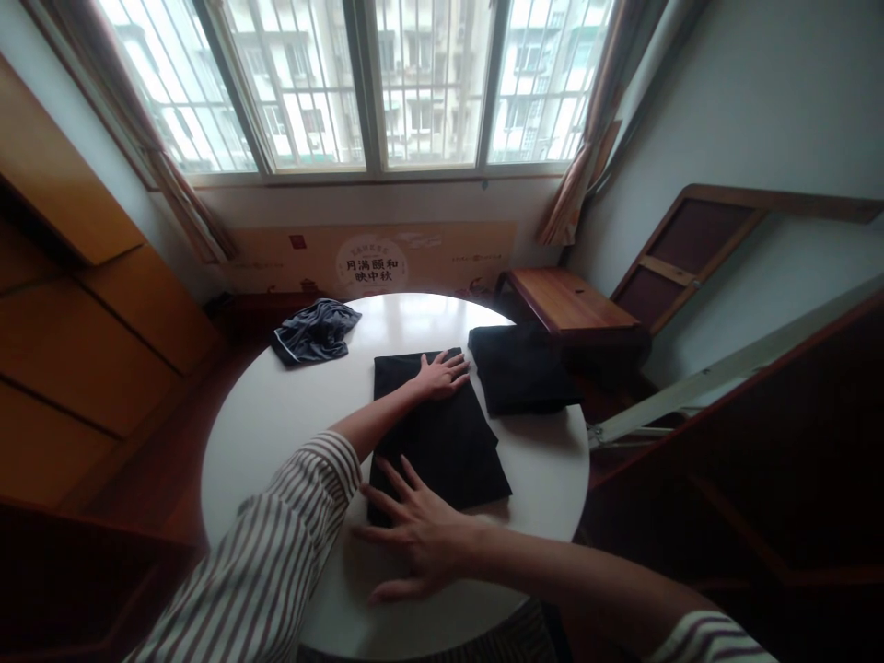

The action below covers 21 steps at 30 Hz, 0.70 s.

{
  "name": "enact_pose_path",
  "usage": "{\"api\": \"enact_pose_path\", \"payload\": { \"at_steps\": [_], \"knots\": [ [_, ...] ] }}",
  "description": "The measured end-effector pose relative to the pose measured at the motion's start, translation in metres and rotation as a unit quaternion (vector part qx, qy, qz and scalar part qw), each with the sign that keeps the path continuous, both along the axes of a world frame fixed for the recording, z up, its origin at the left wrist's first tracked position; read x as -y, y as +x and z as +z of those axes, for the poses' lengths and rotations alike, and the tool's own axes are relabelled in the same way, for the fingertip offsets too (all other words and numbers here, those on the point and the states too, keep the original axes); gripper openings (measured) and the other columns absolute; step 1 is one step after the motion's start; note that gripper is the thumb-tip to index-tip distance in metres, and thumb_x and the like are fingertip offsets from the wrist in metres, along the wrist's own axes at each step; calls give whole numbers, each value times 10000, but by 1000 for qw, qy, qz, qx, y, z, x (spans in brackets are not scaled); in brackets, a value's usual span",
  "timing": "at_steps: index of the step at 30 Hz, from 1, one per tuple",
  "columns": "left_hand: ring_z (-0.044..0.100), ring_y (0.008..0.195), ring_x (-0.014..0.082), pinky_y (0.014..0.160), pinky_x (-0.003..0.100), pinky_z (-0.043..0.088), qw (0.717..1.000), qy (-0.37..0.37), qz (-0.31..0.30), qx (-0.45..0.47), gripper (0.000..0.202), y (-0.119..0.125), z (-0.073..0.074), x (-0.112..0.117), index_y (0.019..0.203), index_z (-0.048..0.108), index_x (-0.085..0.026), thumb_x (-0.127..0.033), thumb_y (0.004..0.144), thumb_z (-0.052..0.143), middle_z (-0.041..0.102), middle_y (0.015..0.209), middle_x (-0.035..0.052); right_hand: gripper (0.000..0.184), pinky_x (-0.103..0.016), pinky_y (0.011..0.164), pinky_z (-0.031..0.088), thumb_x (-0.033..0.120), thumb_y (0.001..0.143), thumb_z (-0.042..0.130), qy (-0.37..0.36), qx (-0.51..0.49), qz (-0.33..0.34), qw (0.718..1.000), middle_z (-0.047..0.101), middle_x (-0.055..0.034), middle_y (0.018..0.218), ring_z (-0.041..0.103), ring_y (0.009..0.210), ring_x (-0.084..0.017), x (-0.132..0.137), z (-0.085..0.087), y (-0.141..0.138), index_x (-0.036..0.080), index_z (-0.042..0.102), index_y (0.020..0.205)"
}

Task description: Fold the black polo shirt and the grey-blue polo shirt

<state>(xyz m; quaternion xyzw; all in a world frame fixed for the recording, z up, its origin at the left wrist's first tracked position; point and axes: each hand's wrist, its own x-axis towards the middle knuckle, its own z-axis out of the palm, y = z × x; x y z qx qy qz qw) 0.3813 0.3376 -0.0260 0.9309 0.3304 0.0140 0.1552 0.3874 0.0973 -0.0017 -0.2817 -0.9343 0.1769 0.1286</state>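
A black folded garment (442,433) lies flat in the middle of the round white table (276,414). My left hand (442,375) rests open and flat on its far edge, fingers spread toward the right. My right hand (414,534) lies open at the garment's near edge, with the fingertips on the cloth and the palm on the table. Both arms wear striped sleeves.
A second black folded garment (521,368) lies at the table's right edge. A crumpled dark grey garment (316,331) sits at the far left of the table. A wooden bench (566,299) stands behind on the right, and wooden cabinets (83,331) line the left.
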Motion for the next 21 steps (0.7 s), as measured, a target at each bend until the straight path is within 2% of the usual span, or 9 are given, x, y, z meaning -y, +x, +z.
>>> {"api": "enact_pose_path", "payload": {
  "at_steps": [3,6,7,9,11,13,16,19,21],
  "knots": [
    [215,1471,333,1141,683,155,993,18,53,103,494,-15,13,9,1486,396,-282,-416,1025,277,358,1573,35,573,-551,1159,262,509,905,571,-21,-96,-8,995,526,-104,1441,381,1396,-318,8,5,11,235,513,1405],
    [463,1325,271,1130,459,334,971,89,120,188,418,-51,26,28,1370,515,-201,-305,1001,348,538,1404,116,316,-366,993,484,348,956,507,1,-204,-159,966,654,-124,1198,605,1129,-226,-3,7,42,179,641,1187],
    [536,1246,271,1082,415,387,966,105,155,180,407,-67,29,36,1346,526,-183,-314,988,386,576,1333,142,261,-356,941,507,313,959,495,17,-211,-222,952,665,-125,1121,627,1052,-222,-11,6,55,175,665,1103],
    [622,1112,311,972,406,456,956,107,248,115,492,-98,31,52,1359,490,-134,-411,953,470,611,1224,196,216,-374,904,514,284,952,498,43,-183,-321,928,655,-116,1015,637,958,-231,-32,4,82,172,675,1003],
    [646,1052,370,887,422,481,946,73,315,35,682,-125,28,63,1367,449,-67,-559,900,519,631,1154,246,218,-391,928,499,264,932,516,48,-132,-383,913,635,-132,1035,633,975,-251,-57,0,103,146,660,1044],
    [647,1046,399,850,410,484,945,25,326,-10,781,-142,24,68,1286,506,-43,-680,834,542,656,1101,263,339,-405,979,469,265,899,564,22,-78,-436,896,607,-184,1149,610,1085,-290,-79,0,114,88,603,1186],
    [667,1004,385,791,355,485,948,-18,316,-16,681,-152,17,63,998,651,-118,-748,748,595,705,959,209,578,-427,1011,437,322,864,636,-61,-4,-494,867,577,-268,1238,555,1209,-359,-103,6,114,0,485,1319],
    [696,876,348,688,313,480,941,-80,326,35,552,-155,13,53,738,645,-183,-729,670,688,692,725,112,578,-438,978,451,343,819,700,-136,3,-511,848,616,-289,1188,571,1192,-404,-116,15,110,-2,534,1253],
    [697,829,314,640,290,480,932,-135,321,103,490,-156,10,50,703,632,-197,-666,635,757,684,690,67,520,-445,939,472,326,739,777,-162,-17,-510,844,640,-277,1160,590,1157,-429,-121,18,111,36,615,1140]
  ]
}}
